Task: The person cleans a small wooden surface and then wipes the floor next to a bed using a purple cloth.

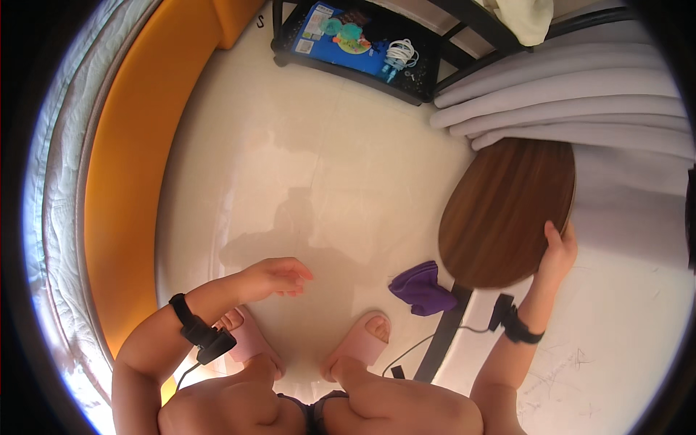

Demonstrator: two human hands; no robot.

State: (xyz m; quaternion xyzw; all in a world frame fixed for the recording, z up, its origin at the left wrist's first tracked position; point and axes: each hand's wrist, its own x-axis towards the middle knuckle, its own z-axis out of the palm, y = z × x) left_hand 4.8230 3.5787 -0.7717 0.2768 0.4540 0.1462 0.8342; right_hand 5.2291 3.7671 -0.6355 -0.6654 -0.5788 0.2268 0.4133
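At the right, a rounded dark brown wood-grain board [507,210] stands out from beside the grey curtain. My right hand [560,250] grips its right edge, the thumb on the face and the other fingers mostly hidden behind. My left hand [279,278] hovers over the floor in front of my left foot, fingers loosely bent and nothing in them. On the floor just left of the board's lower end lies a crumpled purple cloth [424,288], touched by neither hand.
Pale glossy tiles [290,145] cover the floor. An orange bed side [130,167] runs along the left. A low black shelf [348,70] holds a blue package [344,38] and a coiled white cable [401,55]. Grey curtain folds [573,98] hang right. Pink slippers [355,346] are on my feet.
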